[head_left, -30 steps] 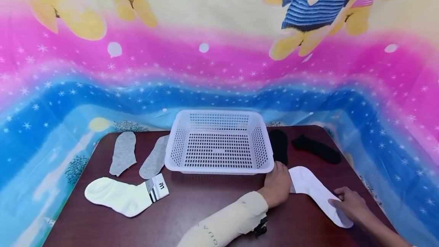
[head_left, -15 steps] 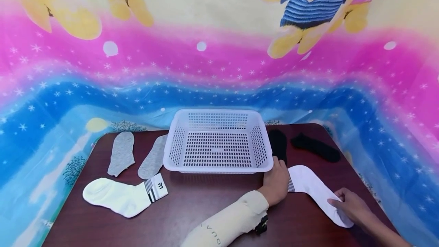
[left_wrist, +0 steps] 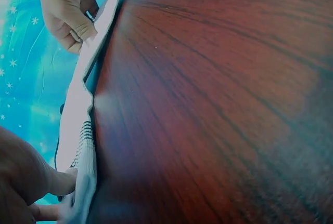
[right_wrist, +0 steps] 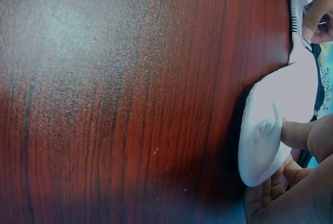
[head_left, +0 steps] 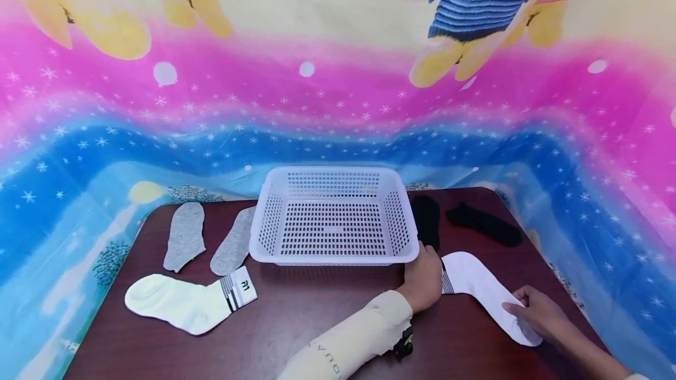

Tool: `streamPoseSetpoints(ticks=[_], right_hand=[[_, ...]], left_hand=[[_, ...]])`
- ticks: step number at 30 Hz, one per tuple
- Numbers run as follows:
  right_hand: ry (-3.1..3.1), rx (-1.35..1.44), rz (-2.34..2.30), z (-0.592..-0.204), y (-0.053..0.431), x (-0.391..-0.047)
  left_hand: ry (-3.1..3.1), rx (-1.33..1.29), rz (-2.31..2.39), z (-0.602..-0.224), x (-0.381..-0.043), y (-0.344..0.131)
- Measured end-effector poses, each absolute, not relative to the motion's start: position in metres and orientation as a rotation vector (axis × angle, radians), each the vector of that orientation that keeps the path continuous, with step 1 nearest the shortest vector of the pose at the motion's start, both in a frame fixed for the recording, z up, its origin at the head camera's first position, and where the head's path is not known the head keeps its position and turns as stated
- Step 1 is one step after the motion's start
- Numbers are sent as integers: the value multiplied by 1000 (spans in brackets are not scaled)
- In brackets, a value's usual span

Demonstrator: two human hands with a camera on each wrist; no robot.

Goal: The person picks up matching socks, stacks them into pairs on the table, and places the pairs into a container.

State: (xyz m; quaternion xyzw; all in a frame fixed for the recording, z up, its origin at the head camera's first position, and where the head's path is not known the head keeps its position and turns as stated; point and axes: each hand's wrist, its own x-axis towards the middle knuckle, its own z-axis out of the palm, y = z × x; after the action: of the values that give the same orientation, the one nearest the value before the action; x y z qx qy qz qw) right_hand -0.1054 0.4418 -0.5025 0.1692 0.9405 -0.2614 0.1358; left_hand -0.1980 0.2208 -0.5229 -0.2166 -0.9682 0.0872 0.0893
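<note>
A white sock [head_left: 472, 279] with dark stripes at its cuff lies stretched at the right of the table. My left hand [head_left: 424, 280] pinches its cuff end; in the left wrist view the thumb presses on the ribbed cuff [left_wrist: 86, 174], with fingers beneath. At the toe end my right hand [head_left: 543, 311] pinches the fabric, its thumb on top and fingers below in the right wrist view. A second white sock [head_left: 179, 304], striped and marked at the cuff, lies flat on the left. In the head view the left hand hides the first sock's cuff edge.
A white perforated basket [head_left: 334, 260] stands at the back middle, close to my left hand. Two grey socks [head_left: 186, 236] lie left of it, one partly behind its side. Two black socks [head_left: 484, 224] lie right of it. A patterned cloth [head_left: 338, 104] surrounds the dark table [head_left: 317, 327].
The head view has shifted slightly, so everything sits a little further left and higher. Both hands keep the same hold on the white sock.
</note>
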Motion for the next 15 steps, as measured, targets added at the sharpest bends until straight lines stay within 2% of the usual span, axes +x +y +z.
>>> streamPoseSetpoints(ticks=[8, 11, 15], right_hand=[[2755, 431, -713, -502, 445, -105], [2786, 380, -673, -501, 447, -105], [2796, 345, -668, -499, 449, -106]], left_hand=[[-2855, -764, 81, -523, -199, 215], [-2905, -766, -265, -520, -200, 208], [-2933, -634, -1026, -516, -202, 200]])
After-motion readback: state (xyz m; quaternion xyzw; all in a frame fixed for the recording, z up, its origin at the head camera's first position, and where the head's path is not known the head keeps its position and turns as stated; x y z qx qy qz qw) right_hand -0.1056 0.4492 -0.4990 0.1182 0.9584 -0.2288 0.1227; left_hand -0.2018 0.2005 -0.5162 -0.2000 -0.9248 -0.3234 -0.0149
